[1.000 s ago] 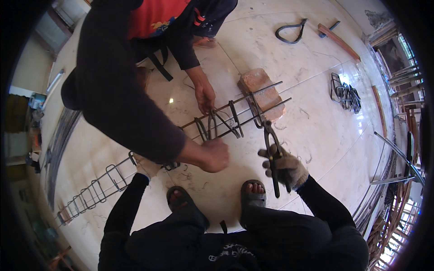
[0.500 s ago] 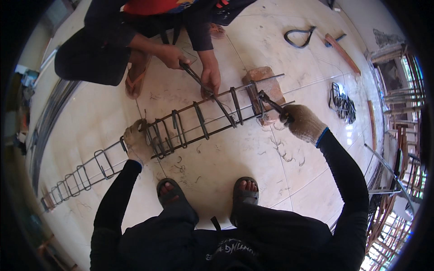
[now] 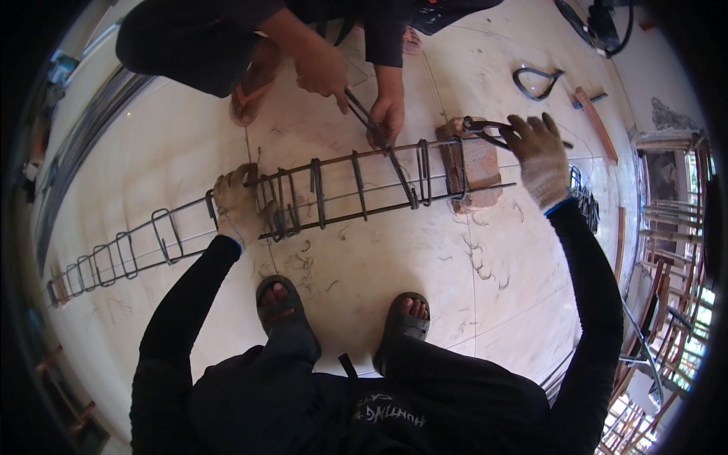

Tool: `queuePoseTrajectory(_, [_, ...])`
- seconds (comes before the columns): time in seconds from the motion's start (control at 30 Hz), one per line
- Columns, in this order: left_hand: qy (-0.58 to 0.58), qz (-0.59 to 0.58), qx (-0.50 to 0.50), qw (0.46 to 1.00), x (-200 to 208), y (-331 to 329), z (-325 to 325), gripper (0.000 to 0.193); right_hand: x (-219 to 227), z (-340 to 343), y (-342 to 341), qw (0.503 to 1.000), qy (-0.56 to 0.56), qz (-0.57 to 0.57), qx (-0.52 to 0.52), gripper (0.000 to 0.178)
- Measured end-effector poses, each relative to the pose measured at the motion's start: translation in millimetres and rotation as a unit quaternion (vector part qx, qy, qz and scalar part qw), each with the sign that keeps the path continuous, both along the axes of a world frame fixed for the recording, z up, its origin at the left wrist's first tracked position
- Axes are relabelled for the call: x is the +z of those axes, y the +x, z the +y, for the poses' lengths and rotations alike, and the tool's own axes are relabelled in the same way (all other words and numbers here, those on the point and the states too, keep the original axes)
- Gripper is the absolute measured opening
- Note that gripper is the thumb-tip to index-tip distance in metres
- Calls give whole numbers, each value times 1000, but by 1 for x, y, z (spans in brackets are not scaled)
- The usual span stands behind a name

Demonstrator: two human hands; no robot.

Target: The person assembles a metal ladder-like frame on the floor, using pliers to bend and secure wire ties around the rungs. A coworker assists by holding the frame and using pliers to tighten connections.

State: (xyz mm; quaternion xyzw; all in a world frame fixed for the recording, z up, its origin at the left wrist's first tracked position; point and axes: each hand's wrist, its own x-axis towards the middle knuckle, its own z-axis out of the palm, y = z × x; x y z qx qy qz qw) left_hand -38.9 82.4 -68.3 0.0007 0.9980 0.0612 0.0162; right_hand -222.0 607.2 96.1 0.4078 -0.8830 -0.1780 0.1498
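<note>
A long rebar cage (image 3: 341, 220) of thin bars with square stirrups runs across the floor before me. My gloved left hand (image 3: 236, 203) is closed around it beside a cluster of stirrups; the fingertips are partly hidden. My gloved right hand (image 3: 540, 159) holds dark pincers (image 3: 485, 129) by the handles, its fingers loosely spread. The pincers' jaws are over the cage's right end, near the last stirrup (image 3: 457, 171). Under that end lies a reddish brick block (image 3: 481, 167). Opposite me, a co-worker's hand (image 3: 387, 114) is at the upper bar, with another dark hand tool (image 3: 364, 114).
Bits of wire (image 3: 476, 258) litter the tiled floor. A black loop (image 3: 538, 82) and a wooden strip (image 3: 596, 125) lie at the far right. Bundled stirrups (image 3: 585, 201) are beyond my right forearm. Long bars (image 3: 83, 144) curve along the left side.
My right hand has lifted the pincers away from the lower part of the end stirrup toward the upper bar, and its fingers have loosened. My left hand stays on the cage.
</note>
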Motion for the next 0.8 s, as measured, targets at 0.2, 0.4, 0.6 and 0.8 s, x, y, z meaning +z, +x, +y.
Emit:
queuePoseTrajectory(0.2, [-19, 25, -5, 999, -4, -2, 6, 71, 21, -24, -52, 986, 150, 0, 76, 41])
queuePoseTrajectory(0.4, [-11, -6, 17, 1000, 4, -1, 5, 68, 8, -84, -102, 952, 253, -81, 151, 41])
queuePoseTrajectory(0.6, [9, -12, 16, 1000, 1, -3, 7, 65, -20, -111, -141, 919, 286, -118, 244, 47])
queuePoseTrajectory(0.8, [-5, 39, 8, 999, -10, -1, 9, 76, -27, -142, -155, 909, 253, -220, 247, 36])
